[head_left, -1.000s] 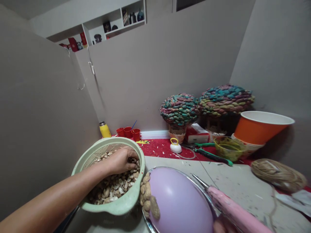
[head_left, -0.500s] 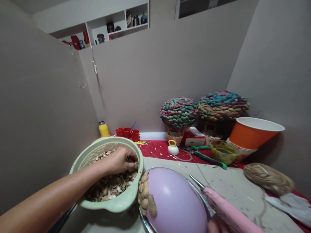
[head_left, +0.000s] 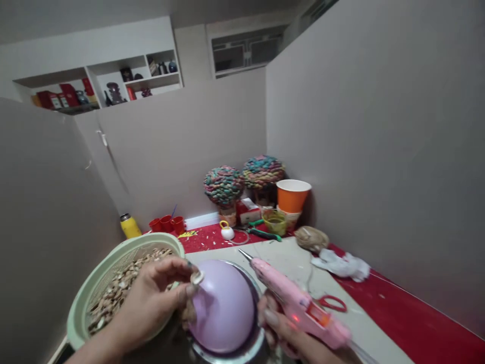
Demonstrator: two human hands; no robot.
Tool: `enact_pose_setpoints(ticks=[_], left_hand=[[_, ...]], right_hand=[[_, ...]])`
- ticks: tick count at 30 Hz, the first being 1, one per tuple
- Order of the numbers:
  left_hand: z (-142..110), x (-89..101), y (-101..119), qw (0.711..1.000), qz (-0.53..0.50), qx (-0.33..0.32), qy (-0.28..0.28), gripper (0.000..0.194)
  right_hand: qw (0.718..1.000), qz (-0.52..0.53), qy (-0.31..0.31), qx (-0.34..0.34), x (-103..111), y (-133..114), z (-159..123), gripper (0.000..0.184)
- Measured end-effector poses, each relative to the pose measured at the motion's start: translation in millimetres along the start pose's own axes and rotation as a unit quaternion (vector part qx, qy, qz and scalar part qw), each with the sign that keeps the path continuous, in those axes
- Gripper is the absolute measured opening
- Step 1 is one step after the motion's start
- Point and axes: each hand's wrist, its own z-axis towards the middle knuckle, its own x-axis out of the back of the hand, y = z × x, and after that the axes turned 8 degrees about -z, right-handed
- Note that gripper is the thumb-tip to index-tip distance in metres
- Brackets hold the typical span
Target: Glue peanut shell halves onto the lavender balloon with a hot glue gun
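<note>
Between thumb and fingers, my left hand pinches a peanut shell, its pale inside showing, just over the left side of a purple balloon. The balloon rests in a shiny metal bowl. Several peanut shells stick to its left side, partly hidden by my hand. My right hand is closed around a pink glue gun with a lit red light; its metal nozzle points up and left, above the balloon's right side. A pale green colander full of peanut shells stands at the left.
Two colourful shell-covered trees stand by the back wall. Near them are orange paper cups, green-handled pliers, a yellow bowl, red cups and a yellow bottle. Twine and red-handled scissors lie at the right.
My left hand has come out of the colander with a peanut shell and moved right to the balloon. The glue gun has come further into view in my right hand. The view has swung right.
</note>
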Motion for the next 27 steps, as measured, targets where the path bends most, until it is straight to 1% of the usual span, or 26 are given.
enact_pose_setpoints(ticks=[1, 3, 6, 9, 12, 14, 16, 18, 19, 21, 23, 25, 27], left_hand=[[-5, -11.3, -3, 1.0, -0.024, 0.009, -0.005, 0.02], [-13, -30.5, -12, 1.0, -0.028, -0.002, 0.0, 0.02], [-16, -50.3, -22, 0.997, 0.035, -0.067, 0.025, 0.017], [-16, -62.4, -26, 0.986, 0.088, -0.14, 0.023, 0.014], [-18, -71.3, -25, 0.969, 0.117, -0.217, 0.014, 0.022], [-21, -76.2, -24, 0.96, 0.132, -0.247, 0.01, 0.024], [-24, -79.7, -23, 0.958, 0.13, -0.257, 0.007, 0.023], [-27, -81.2, -22, 0.963, 0.114, -0.243, 0.001, 0.02], [-28, -81.1, -22, 0.969, 0.102, -0.224, 0.001, 0.017], [-30, -79.9, -23, 0.985, 0.059, -0.16, 0.001, 0.012], [-31, -78.5, -22, 0.997, 0.001, -0.076, 0.005, 0.013], [-30, -78.5, -21, 0.998, -0.059, -0.012, 0.009, 0.018], [-28, -80.1, -19, 0.994, -0.103, 0.022, 0.021, 0.02]], right_hand=[[1.0, 0.025, -0.018, 0.005, -1, -7, -3, 0.045], [0.997, 0.071, -0.023, 0.012, -2, -15, -5, 0.045], [0.993, 0.102, -0.034, 0.042, -2, -21, -5, 0.047], [0.99, 0.114, -0.034, 0.071, -3, -26, -5, 0.047], [0.989, 0.131, -0.034, 0.064, -4, -32, -7, 0.047], [0.988, 0.139, -0.038, 0.055, -4, -35, -8, 0.047], [0.988, 0.135, -0.046, 0.058, -4, -35, -9, 0.045], [0.989, 0.118, -0.047, 0.069, -5, -33, -8, 0.042], [0.99, 0.112, -0.047, 0.076, -5, -33, -8, 0.04], [0.989, 0.11, -0.044, 0.089, -5, -32, -8, 0.039], [0.988, 0.111, -0.046, 0.101, -6, -33, -8, 0.038], [0.987, 0.101, -0.05, 0.114, -5, -33, -9, 0.034], [0.987, 0.076, -0.051, 0.134, -3, -33, -9, 0.03]])
